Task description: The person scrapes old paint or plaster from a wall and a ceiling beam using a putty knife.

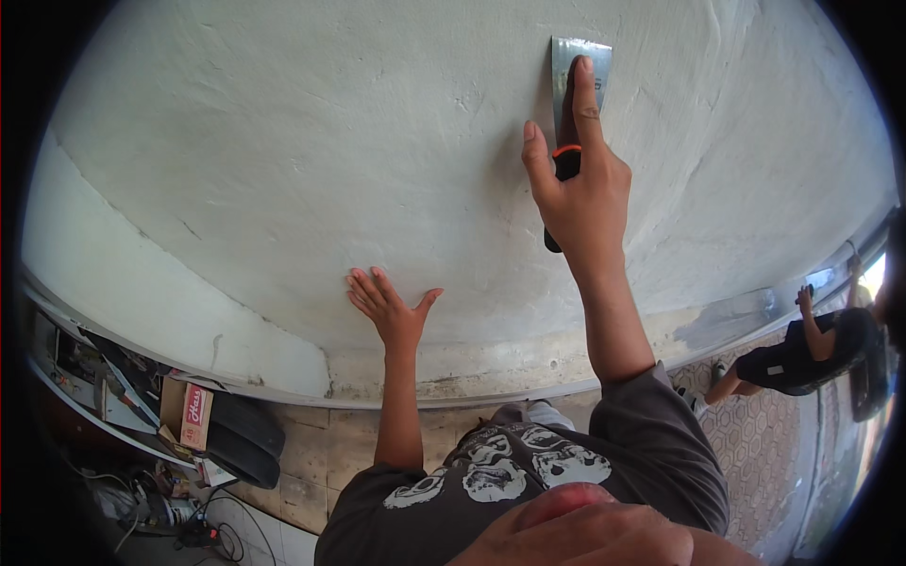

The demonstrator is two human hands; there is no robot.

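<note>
My right hand (593,203) grips a putty knife (566,49) by its black handle, which has an orange band. The index finger lies stretched along the metal blade, and the thumb sticks out to the left. The blade's wide edge points up and rests against or very near the pale plastered wall (377,141); exact contact cannot be told. Lower and to the left, my left hand (394,316) is spread with its palm toward the wall, fingers apart and holding nothing. Fine ridges and small marks run over the wall's surface.
At the lower left, a shelf (113,410) holds clutter beside a cardboard box (195,415) and a black padded object (241,439). Cables (226,538) trail on the floor there. Another person (802,354) in dark clothes is at the right, on patterned paving (741,443).
</note>
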